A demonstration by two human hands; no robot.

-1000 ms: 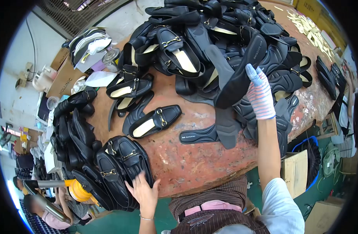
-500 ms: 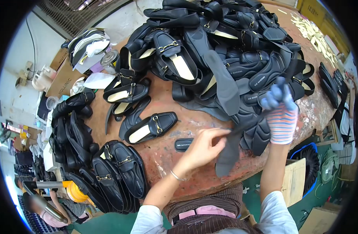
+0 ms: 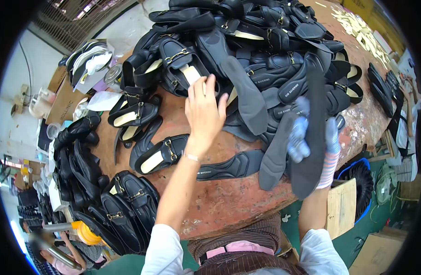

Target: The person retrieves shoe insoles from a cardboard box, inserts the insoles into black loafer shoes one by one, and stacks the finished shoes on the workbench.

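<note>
My left hand [image 3: 204, 112], bare, is over a black loafer [image 3: 174, 57] with a gold buckle at the left of the big pile; its fingertips are at the pale insert inside the shoe. My right hand [image 3: 311, 142], in a striped glove with blue fingers, is wrapped round a dark insole [image 3: 309, 167] held upright above the table. Another insole [image 3: 275, 158] lies just left of that hand. Below my left hand lies an insole [image 3: 233, 166] with printed lettering, and beside it a single loafer [image 3: 162, 153].
Shoes and insoles are heaped on the red worn table [image 3: 219, 206]. Rows of black shoes [image 3: 128, 201] stand at the left edge. Pale strips [image 3: 359, 34] lie at the back right. A wooden box [image 3: 341, 208] stands beside the table. Another person [image 3: 66, 256] is at the lower left.
My left hand has moved from the table's middle up and left to the loafer. The insole in my right hand has swung upright in view. The printed insole now shows more fully.
</note>
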